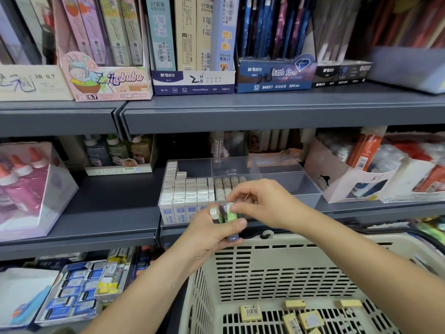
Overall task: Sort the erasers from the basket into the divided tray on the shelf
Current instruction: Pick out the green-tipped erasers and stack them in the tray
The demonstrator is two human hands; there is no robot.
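Several erasers upright between both hands.

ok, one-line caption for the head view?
Left grip holds a few erasers before the tray; right grip pinches one; more lie in the basket.

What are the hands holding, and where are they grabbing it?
The left hand grips a small bunch of erasers by their sides, thumb on one side, fingers behind. The right hand pinches the bunch at its top end.
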